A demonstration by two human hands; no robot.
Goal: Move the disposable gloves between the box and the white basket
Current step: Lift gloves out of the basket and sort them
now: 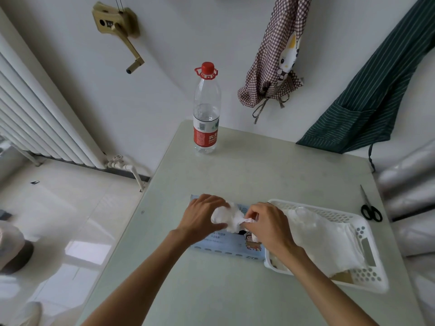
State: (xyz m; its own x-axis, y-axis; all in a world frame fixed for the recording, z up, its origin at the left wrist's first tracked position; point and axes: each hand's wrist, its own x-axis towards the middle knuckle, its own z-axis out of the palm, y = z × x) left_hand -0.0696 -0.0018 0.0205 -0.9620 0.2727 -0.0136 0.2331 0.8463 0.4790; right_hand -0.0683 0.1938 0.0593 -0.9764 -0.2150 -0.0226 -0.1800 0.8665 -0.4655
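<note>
Both your hands are bunched on the same wad of gloves right over the blue box: left hand cupping it, right hand pinching it. The white basket touches the box's right end, more gloves piled inside. Scissors sit near the table's right edge, bottle at the far edge.

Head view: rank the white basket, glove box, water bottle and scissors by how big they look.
1. white basket
2. glove box, though the hands hide part of it
3. water bottle, farther away, so its place against the box is unsure
4. scissors
</note>
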